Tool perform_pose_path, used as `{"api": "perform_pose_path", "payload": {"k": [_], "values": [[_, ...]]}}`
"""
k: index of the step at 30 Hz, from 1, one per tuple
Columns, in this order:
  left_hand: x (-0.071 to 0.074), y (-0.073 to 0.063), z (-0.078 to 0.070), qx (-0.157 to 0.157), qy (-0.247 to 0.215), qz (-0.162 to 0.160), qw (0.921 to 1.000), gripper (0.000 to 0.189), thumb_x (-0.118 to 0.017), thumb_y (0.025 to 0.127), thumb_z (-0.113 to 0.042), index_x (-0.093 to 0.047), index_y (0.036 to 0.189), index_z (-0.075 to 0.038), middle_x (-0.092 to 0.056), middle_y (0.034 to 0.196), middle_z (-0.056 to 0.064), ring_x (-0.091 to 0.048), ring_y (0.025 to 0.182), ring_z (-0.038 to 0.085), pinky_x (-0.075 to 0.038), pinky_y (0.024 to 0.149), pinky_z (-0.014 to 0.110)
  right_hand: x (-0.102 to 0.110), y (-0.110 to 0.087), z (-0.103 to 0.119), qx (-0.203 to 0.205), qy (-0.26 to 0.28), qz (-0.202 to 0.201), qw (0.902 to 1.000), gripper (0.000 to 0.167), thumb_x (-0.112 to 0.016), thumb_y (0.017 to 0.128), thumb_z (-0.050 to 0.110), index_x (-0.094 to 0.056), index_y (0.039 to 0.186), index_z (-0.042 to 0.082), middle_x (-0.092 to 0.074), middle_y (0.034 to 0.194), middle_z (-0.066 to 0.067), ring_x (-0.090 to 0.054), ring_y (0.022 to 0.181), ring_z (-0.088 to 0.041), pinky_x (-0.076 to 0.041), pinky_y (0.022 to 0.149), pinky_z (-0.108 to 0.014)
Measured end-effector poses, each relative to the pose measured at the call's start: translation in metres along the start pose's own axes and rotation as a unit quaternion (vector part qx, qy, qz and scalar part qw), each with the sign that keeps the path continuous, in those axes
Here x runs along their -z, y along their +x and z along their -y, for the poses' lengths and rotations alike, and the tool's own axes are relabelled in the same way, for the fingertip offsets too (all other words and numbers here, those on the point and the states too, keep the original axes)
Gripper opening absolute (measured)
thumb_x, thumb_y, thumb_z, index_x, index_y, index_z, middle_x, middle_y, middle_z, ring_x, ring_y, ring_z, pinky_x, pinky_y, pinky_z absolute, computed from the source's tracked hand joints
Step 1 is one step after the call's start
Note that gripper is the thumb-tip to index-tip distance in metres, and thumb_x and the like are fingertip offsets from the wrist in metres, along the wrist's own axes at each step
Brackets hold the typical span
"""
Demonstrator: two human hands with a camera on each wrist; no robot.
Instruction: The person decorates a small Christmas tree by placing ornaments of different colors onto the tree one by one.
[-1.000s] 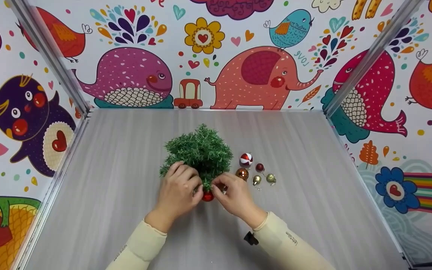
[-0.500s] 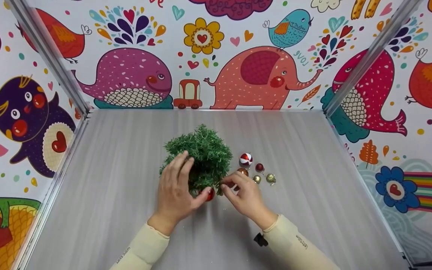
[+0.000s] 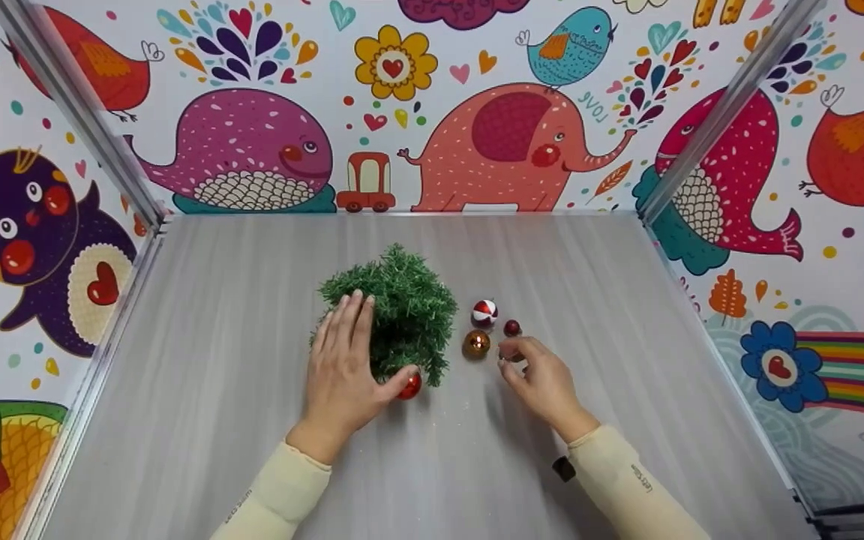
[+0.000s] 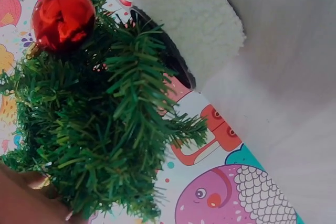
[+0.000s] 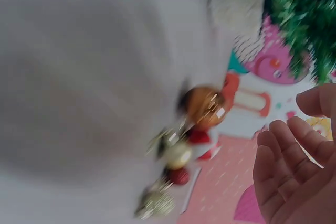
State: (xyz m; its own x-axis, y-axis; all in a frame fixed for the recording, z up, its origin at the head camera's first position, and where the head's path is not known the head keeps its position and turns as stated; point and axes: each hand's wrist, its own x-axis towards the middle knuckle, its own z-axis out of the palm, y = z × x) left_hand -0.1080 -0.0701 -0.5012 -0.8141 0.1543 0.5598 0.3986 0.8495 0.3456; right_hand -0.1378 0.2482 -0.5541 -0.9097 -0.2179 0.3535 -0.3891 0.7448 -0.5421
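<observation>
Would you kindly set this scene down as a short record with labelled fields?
tree: green, with a glossy red ball
left hand: fingers extended, at the tree's left side
right hand: holding nothing, near the loose ornaments
loose on table: striped ball, copper ball, maroon ball, gold ball, another gold ball
backdrop: cartoon animals

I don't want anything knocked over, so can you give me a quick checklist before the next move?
1. Tree upright on its base: ok.
2. Left hand at the tree: ok, along its left side.
3. Red ball on the tree: ok, at the front.
4. Left hand clear of the red ball: cannot tell; they overlap in the head view.
5. Right hand empty: ok, nothing shows in it.
6. Gold balls in plain sight: not ok; hidden behind the right hand in the head view, blurred in the right wrist view.
</observation>
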Motion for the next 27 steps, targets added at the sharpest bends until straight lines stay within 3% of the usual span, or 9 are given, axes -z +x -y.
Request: {"api": "perform_pose_path", "payload": {"k": [7,11,15,20,27], "values": [[0.002,0.002,-0.002,0.007,0.009,0.006,0.9999,0.112,-0.066,0.077,-0.072,-0.025,0.157,-0.005,-0.031,0.159,0.015,-0.026,0.146,0.032,-0.016,0.118,0.049,-0.001,0.001,-0.029,-0.037,-0.046,0.027,0.9979,0.026,-0.073,0.087,0.008,-0.072,0.112,0.015,-0.068,0.104,-0.001,-0.065,0.087,-0.021,-0.053,0.069,-0.041],[0.003,0.002,-0.003,0.006,0.014,0.011,0.9998,0.108,-0.064,0.080,-0.070,-0.026,0.157,-0.004,-0.031,0.158,0.016,-0.026,0.146,0.033,-0.017,0.118,0.050,-0.005,0.004,-0.038,-0.011,-0.094,0.027,0.9951,0.030,-0.073,0.084,0.005,-0.071,0.113,0.014,-0.068,0.107,-0.003,-0.065,0.084,-0.018,-0.054,0.065,-0.042],[0.003,0.002,-0.004,0.006,0.020,0.008,0.9998,0.105,-0.061,0.082,-0.069,-0.027,0.156,-0.003,-0.030,0.159,0.015,-0.024,0.147,0.032,-0.016,0.118,0.049,-0.011,0.008,-0.044,0.024,-0.121,0.039,0.9915,0.031,-0.073,0.085,0.006,-0.071,0.115,0.012,-0.067,0.112,-0.004,-0.068,0.088,-0.022,-0.056,0.071,-0.044],[0.001,0.002,-0.008,0.006,0.028,0.002,0.9996,0.109,-0.061,0.080,-0.072,-0.027,0.156,-0.002,-0.031,0.159,0.016,-0.025,0.147,0.031,-0.017,0.118,0.049,-0.019,0.010,-0.049,0.042,-0.134,0.051,0.9888,0.029,-0.075,0.084,0.005,-0.071,0.113,0.011,-0.067,0.110,-0.006,-0.068,0.094,-0.027,-0.056,0.076,-0.047],[0.003,0.001,-0.006,0.005,0.028,0.007,0.9996,0.101,-0.064,0.082,-0.064,-0.032,0.153,0.000,-0.032,0.158,0.016,-0.024,0.147,0.030,-0.014,0.119,0.047,-0.026,0.013,-0.051,0.056,-0.127,0.042,0.9894,0.021,-0.074,0.085,0.003,-0.072,0.105,0.007,-0.066,0.103,-0.005,-0.069,0.086,-0.028,-0.056,0.070,-0.047]]}}
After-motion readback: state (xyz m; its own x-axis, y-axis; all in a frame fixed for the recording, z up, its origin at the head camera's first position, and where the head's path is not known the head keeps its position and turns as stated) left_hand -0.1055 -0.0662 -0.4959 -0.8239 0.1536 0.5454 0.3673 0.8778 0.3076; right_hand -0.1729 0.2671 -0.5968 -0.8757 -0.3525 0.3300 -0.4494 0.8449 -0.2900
